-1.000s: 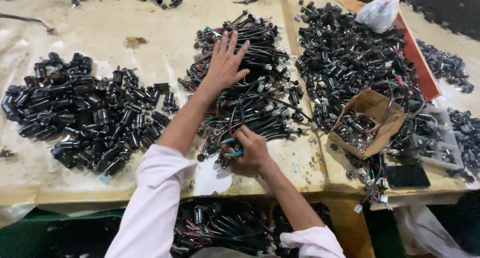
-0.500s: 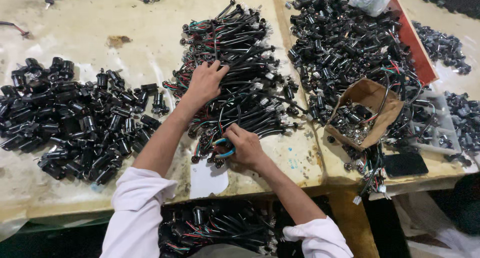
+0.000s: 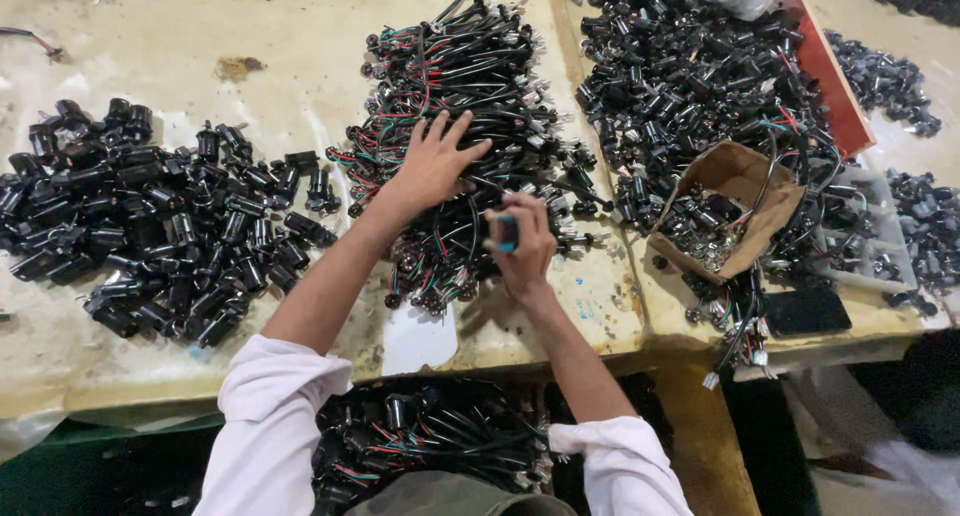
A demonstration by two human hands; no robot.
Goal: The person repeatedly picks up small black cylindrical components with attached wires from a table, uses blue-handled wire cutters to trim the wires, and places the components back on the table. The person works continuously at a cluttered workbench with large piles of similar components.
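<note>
So my left hand has slid back down the wired-connector pile from where it was stretched out a second ago; now it's flat near the pile's front edge, fingers spread, pressing the wires rather than gripping anything. My right hand has lifted a bit off the table and is clenched around a small teal-handled tool, just beside that same pile. Loose black sockets sit well off to my left, cardboard box to my right.
</note>
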